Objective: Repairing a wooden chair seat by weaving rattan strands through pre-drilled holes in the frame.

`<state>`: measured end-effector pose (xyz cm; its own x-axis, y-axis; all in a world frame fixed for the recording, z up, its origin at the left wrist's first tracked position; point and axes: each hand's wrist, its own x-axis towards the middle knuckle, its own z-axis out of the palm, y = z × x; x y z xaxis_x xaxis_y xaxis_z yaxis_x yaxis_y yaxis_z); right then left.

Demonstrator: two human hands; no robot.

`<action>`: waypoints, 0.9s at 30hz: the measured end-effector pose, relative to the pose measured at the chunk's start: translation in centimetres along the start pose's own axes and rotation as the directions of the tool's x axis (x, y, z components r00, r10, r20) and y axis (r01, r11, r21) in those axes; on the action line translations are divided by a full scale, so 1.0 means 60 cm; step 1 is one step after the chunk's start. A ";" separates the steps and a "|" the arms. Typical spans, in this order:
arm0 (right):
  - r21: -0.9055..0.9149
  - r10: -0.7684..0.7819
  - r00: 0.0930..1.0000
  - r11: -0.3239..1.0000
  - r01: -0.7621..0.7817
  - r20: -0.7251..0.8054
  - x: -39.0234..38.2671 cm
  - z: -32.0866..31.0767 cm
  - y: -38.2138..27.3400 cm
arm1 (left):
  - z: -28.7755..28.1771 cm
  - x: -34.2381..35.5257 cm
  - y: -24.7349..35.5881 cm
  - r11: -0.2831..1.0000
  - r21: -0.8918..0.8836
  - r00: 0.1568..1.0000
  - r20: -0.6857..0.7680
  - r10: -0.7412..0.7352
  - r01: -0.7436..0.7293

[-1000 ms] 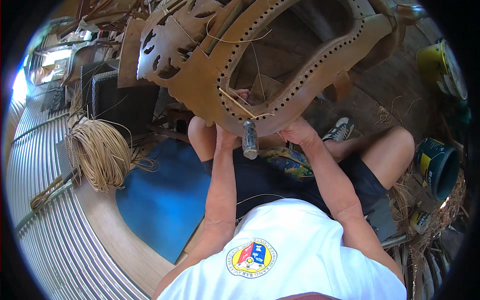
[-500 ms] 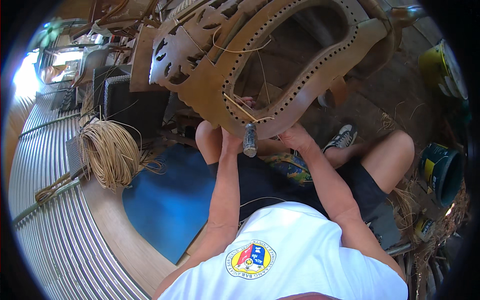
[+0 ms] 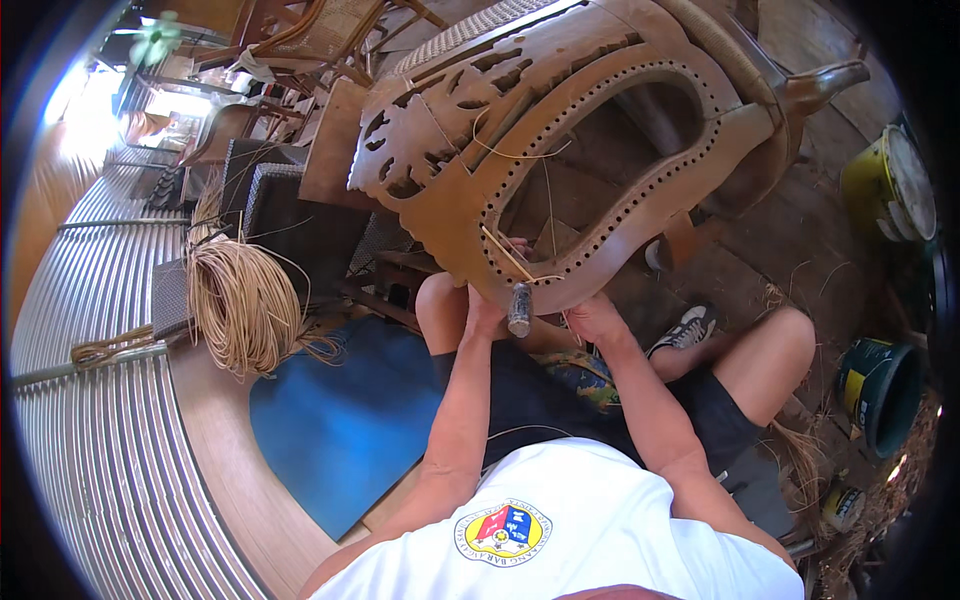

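A carved brown wooden chair frame [image 3: 650,235] with rows of small holes tilts over my lap. A dark, worn tool handle [image 3: 519,312] stands out from its near edge, beside thin pale cane strips [image 3: 505,250] lying across the holes. My left hand [image 3: 482,312] reaches behind the lower edge; a few curled fingertips show through the opening, and what they hold is hidden. My right hand [image 3: 592,318] is closed just under the edge, right of the handle, with a thin strand at its fingers.
A large cane coil [image 3: 240,305] hangs at left beside corrugated metal sheeting [image 3: 110,450]. A blue sheet [image 3: 330,420] lies by my left leg. Dark padded furniture [image 3: 285,245] and wooden chairs [image 3: 300,40] stand behind. A yellow bucket [image 3: 880,185] and green bucket [image 3: 875,400] are at right.
The view has shifted, so the chair frame and surroundings sit lower and slightly further right in the picture. Both hands stay at the same edge, with little visible change in their grip.
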<state>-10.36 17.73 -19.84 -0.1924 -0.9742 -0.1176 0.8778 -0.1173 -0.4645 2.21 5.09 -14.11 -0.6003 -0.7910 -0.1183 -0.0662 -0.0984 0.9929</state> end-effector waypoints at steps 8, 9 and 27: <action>-0.121 -0.008 0.991 0.992 0.024 0.134 0.005 -0.054 0.017 | 0.005 -0.005 0.014 0.989 -0.092 0.993 0.032 0.118 -0.114; -0.226 -0.063 0.997 0.971 0.073 0.053 0.011 -0.055 0.024 | 0.005 -0.006 0.012 0.990 -0.034 0.990 0.040 0.136 -0.135; 0.166 -0.014 0.993 0.986 -0.007 0.120 0.015 -0.029 0.020 | -0.001 -0.010 0.008 0.977 0.082 0.980 0.049 0.191 -0.195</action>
<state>-10.26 17.06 -21.99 -0.1500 -0.9887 -0.0048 0.9398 -0.1411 -0.3112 2.61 5.47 -13.57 -0.6399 -0.7649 0.0741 -0.0133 0.1075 0.9941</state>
